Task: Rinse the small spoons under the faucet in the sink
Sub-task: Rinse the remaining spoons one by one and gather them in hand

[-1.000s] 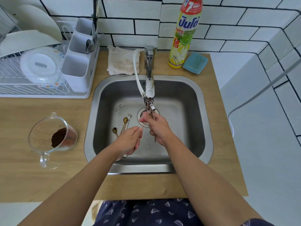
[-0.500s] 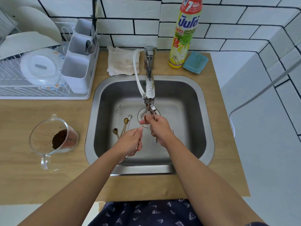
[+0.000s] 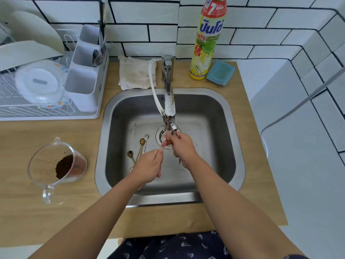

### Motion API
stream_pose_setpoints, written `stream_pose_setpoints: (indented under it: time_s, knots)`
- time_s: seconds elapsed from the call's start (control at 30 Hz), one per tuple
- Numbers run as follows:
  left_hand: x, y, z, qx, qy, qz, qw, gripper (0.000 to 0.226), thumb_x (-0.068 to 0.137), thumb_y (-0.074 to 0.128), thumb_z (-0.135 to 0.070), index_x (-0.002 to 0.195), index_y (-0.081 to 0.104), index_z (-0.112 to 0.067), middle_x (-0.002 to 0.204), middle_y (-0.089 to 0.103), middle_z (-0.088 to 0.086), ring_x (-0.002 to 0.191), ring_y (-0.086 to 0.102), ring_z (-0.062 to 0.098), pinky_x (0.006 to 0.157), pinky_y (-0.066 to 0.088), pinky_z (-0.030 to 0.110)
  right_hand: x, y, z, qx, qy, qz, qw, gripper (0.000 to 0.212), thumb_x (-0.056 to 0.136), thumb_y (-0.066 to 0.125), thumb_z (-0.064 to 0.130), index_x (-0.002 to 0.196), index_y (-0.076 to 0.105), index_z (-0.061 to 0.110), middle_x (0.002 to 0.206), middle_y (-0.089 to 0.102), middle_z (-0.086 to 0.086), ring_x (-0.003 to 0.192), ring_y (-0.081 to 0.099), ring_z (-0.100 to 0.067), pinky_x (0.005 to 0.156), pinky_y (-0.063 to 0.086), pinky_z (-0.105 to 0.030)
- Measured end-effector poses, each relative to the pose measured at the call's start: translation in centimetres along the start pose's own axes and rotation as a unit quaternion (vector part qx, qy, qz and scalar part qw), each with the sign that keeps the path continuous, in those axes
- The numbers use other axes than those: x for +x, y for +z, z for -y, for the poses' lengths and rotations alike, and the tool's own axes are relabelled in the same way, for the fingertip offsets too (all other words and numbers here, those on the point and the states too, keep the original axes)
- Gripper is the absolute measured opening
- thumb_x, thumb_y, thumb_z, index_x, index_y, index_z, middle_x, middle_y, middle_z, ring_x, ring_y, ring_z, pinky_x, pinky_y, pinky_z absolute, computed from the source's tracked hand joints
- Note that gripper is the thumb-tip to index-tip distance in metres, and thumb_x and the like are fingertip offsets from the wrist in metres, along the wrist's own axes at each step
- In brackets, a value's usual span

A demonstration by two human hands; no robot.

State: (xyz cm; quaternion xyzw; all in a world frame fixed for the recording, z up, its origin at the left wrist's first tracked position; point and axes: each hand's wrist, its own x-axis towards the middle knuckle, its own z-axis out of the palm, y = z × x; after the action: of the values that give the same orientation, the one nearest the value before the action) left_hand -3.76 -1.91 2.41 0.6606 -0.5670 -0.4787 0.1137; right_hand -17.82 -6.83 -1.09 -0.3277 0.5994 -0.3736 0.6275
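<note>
- Right now you've got one small spoon (image 3: 164,145) under the faucet (image 3: 169,109), its bowl in the stream just below the spout and over the drain (image 3: 162,139).
- Your left hand (image 3: 149,165) pinches the handle end between thumb and forefinger; your right hand (image 3: 180,146) has its fingers curled around the bowl end, apparently rubbing it in the water. A thin metal tip peeks out below that right hand, so you may be holding a second spoon there; I can't tell for sure.
- Left of the drain, three more spoons (image 3: 141,148) lie on the floor of the sink (image 3: 112,113), partly tucked under your left hand and waiting their turn.
- Dark specks (image 3: 132,127) sit on the sink floor, up and left of the drain.
- Watch that wet pinch: a slick, thin handle could slip and drop toward the drain.
- Careful too with the bowl angle; facing it up into the stream could throw spray onto the counter (image 3: 74,202).
- Further left of the sink, the measuring jug (image 3: 56,165) of brown powder sits tilted on the counter, so splashes reaching it could spoil the contents.
</note>
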Motion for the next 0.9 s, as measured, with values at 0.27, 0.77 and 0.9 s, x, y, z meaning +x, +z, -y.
stream_pose_setpoints:
  time_s: [0.27, 0.77, 0.9]
  knots:
    - [-0.4, -1.6, -0.8, -0.397, -0.076, 0.148, 0.903, 0.040, 0.105, 0.043, -0.044, 0.075, 0.048, -0.017, 0.044, 0.030, 0.000, 0.030, 0.018, 0.012, 0.038, 0.012, 0.019, -0.2, -1.4, 0.0, 0.169, 0.036, 0.117, 0.978, 0.022, 0.095, 0.070, 0.015, 0.082, 0.078, 0.030, 0.080, 0.074, 0.006, 0.043, 0.029, -0.001, 0.037, 0.026, -0.015]
    - [-0.5, -1.6, 0.4, -0.168, 0.002, 0.133, 0.977, 0.036, 0.108, 0.036, -0.035, 0.092, 0.052, -0.008, 0.060, 0.056, 0.002, 0.040, 0.052, 0.020, 0.035, 0.035, 0.024, -0.2, -0.9, -0.1, 0.043, 0.013, 0.058, 0.997, 0.018, 0.095, 0.070, 0.033, 0.103, 0.070, 0.017, 0.089, 0.080, -0.002, 0.043, 0.028, -0.006, 0.038, 0.024, -0.020]
    - [-0.3, -1.3, 0.4, -0.195, -0.011, 0.126, 0.973, 0.036, 0.108, 0.036, -0.035, 0.090, 0.051, -0.009, 0.058, 0.052, 0.002, 0.035, 0.045, 0.016, 0.033, 0.031, 0.022, -0.3, -0.8, -0.5, 0.055, 0.025, 0.050, 0.997, 0.017, 0.100, 0.065, 0.034, 0.106, 0.068, 0.018, 0.096, 0.081, -0.004, 0.043, 0.027, -0.006, 0.039, 0.024, -0.020]
